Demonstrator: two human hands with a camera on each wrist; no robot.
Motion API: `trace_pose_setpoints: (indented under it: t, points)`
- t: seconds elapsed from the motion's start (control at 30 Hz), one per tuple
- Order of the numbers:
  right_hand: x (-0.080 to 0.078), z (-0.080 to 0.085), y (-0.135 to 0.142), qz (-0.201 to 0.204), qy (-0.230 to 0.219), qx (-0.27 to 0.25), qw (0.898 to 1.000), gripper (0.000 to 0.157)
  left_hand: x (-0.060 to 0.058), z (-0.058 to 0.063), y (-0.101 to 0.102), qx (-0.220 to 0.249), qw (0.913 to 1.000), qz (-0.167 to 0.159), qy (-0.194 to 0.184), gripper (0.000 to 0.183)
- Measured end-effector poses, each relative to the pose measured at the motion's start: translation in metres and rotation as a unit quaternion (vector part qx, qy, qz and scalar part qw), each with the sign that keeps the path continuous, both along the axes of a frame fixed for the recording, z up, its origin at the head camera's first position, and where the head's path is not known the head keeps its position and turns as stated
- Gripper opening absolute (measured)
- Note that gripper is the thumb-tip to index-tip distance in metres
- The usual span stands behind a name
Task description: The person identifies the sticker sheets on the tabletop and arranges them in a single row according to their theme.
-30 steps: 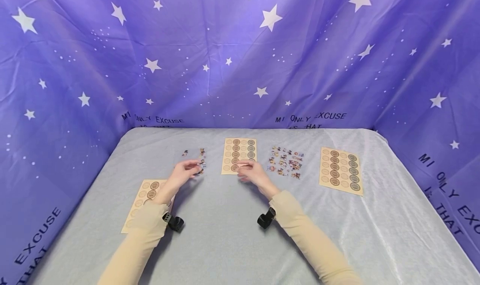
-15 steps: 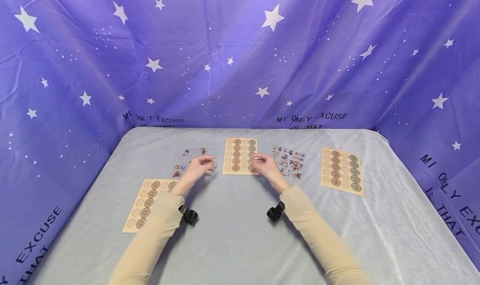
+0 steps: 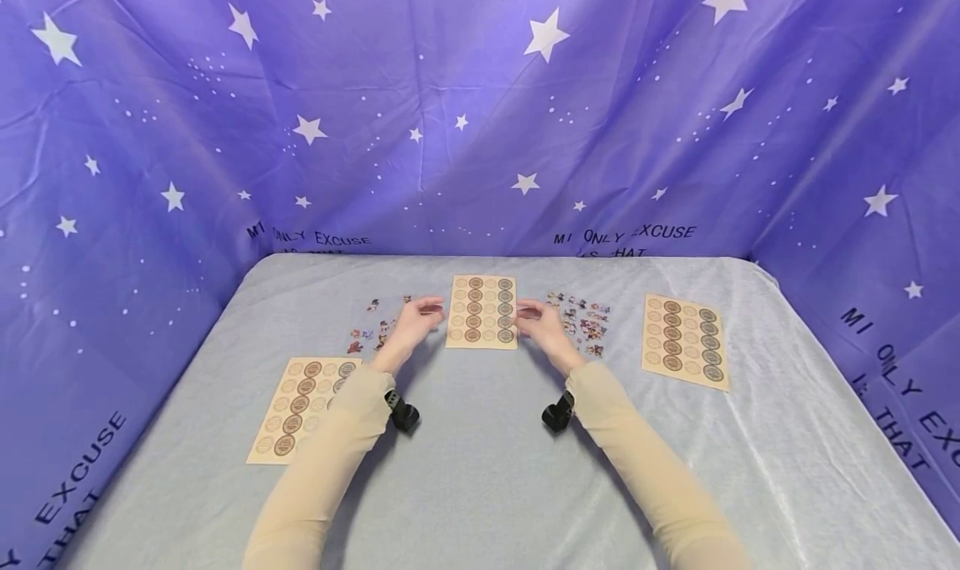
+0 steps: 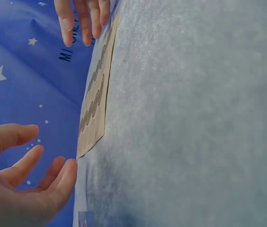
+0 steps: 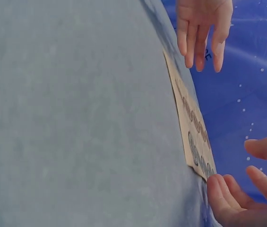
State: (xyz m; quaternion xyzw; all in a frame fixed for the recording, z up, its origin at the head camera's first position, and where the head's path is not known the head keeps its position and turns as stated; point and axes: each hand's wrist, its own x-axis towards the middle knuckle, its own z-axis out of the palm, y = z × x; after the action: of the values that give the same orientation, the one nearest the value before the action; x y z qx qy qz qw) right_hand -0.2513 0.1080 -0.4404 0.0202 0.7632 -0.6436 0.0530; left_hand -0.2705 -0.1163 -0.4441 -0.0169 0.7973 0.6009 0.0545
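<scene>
A tan sheet of round stickers (image 3: 481, 312) lies flat at the far middle of the table, with light and dark printed circles in columns. Beside its left edge is my left hand (image 3: 412, 328), fingers loosely bent and thumb apart. My right hand (image 3: 546, 330) is at the sheet's right edge in much the same pose. In the left wrist view the fingertips of the left hand (image 4: 29, 189) come close to the sheet's corner. From the right wrist, the right hand (image 5: 246, 201) has its fingertips at the near corner; whether they touch is unclear. Neither hand grips anything.
Clear sheets with small colourful cartoon stickers lie behind the left hand (image 3: 360, 335) and the right hand (image 3: 592, 328), partly covered. Another tan sheet (image 3: 298, 403) is at the left, partly under the left forearm, and one more (image 3: 684, 341) lies at the right. Starry purple cloth (image 3: 420, 178) surrounds the table.
The left hand has moved right, from the left clear sticker sheet to the middle tan sheet. The right hand has shifted right from over that sheet to its right edge.
</scene>
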Motion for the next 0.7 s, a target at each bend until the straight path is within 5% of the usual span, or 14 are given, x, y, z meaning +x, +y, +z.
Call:
trace_pose_setpoints:
  t: [0.2, 0.5, 0.67, 0.7]
  points:
    - [-0.004, 0.001, 0.001, 0.002, -0.002, 0.008, 1.000, 0.046, 0.000, 0.009, 0.007, 0.006, 0.9998, 0.009, -0.018, 0.040]
    - [-0.008, 0.003, 0.001, -0.003, -0.001, 0.023, 1.000, 0.050, -0.011, 0.000, 0.013, 0.006, 0.9997, 0.025, -0.007, 0.038]
    - [-0.012, 0.001, 0.001, -0.008, -0.001, 0.017, 1.000, 0.052, -0.059, -0.069, -0.001, 0.045, 0.9977, 0.006, 0.050, 0.040]
    - [-0.012, 0.001, 0.002, -0.009, -0.001, 0.015, 1.000, 0.052, -0.058, -0.068, 0.000, 0.049, 0.9976, 0.000, 0.050, 0.040]
